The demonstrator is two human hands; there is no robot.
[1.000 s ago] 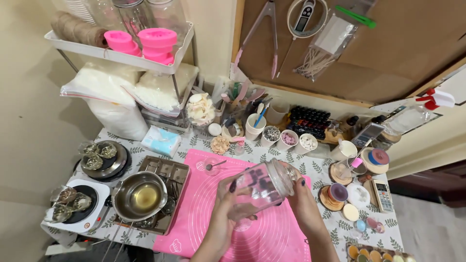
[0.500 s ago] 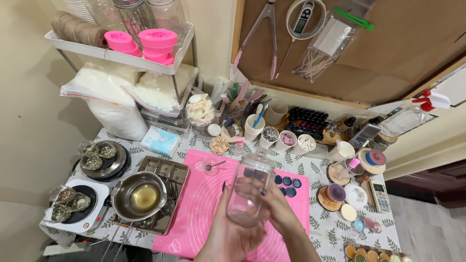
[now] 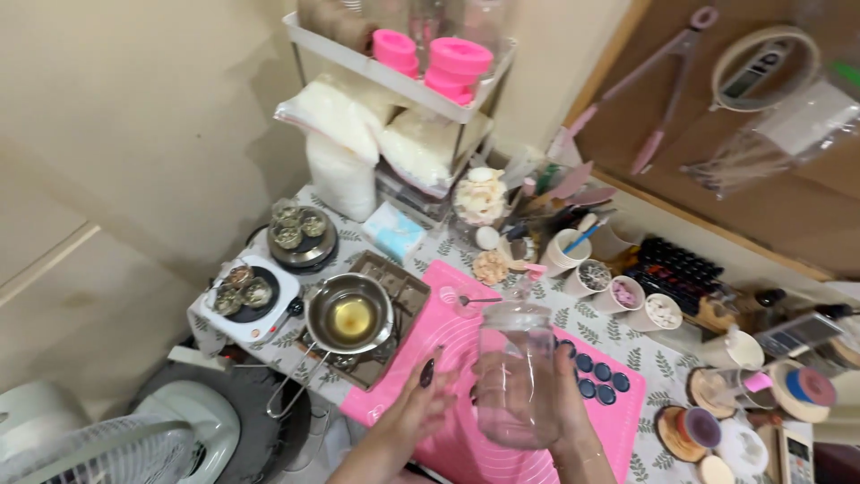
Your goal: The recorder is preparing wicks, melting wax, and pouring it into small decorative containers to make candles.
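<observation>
My right hand (image 3: 563,394) holds a clear glass jar (image 3: 513,372) upright above the pink silicone mat (image 3: 457,345), fingers wrapped behind it. My left hand (image 3: 421,394) is just left of the jar, fingers spread with dark nails, off the glass. Several dark blue round discs (image 3: 596,376) lie on the mat to the right of the jar.
A metal pot of yellow liquid (image 3: 349,315) sits on a stove to the left, with two hotplates holding small tins (image 3: 269,264). Cups (image 3: 618,291), tools and wooden coasters (image 3: 690,426) crowd the right side. A shelf with pink moulds (image 3: 443,58) stands behind. A fan (image 3: 107,444) is at the lower left.
The jar went from tilted sideways to upright. The left hand came off the jar and opened. The camera swung left, showing the fan and floor.
</observation>
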